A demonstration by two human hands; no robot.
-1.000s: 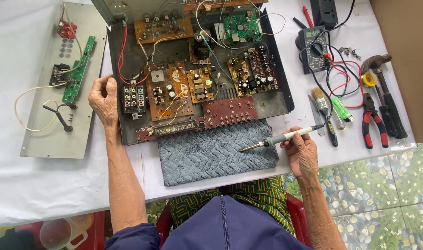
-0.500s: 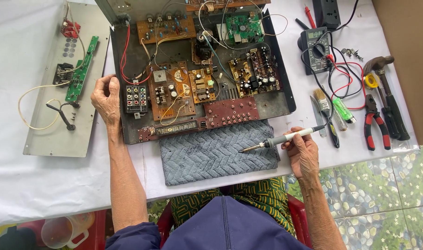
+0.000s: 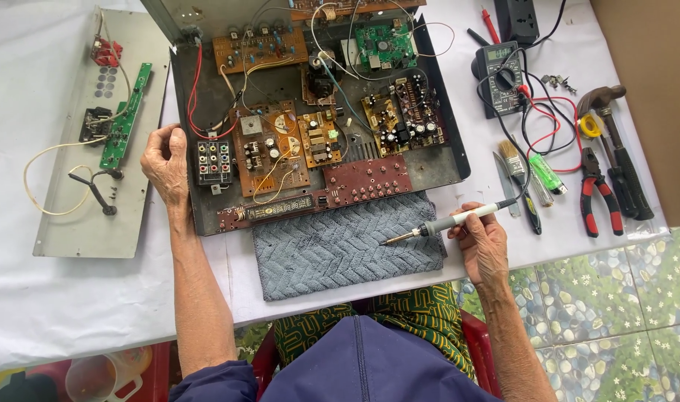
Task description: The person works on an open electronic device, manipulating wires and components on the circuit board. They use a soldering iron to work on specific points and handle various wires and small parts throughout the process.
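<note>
One white-clothed table (image 3: 72,313), pebble-patterned floor (image 3: 623,298)

chassis (image 3: 444,167): rear cut off by top edge, upper boards partly out of view | black power strip (image 3: 520,16): top cropped | left hand (image 3: 165,160): fingertips hidden over chassis wall | board components: too small to tell | clear jug (image 3: 102,376): cropped at bottom edge | soldering iron (image 3: 448,223): grip partly hidden by right hand (image 3: 485,249)

The left hand (image 3: 165,164) rests on the left edge of the open metal chassis (image 3: 206,212) on the worktop (image 3: 94,298). The right hand (image 3: 483,242) holds a soldering iron (image 3: 448,223), its tip over the grey towel (image 3: 340,249).
</note>
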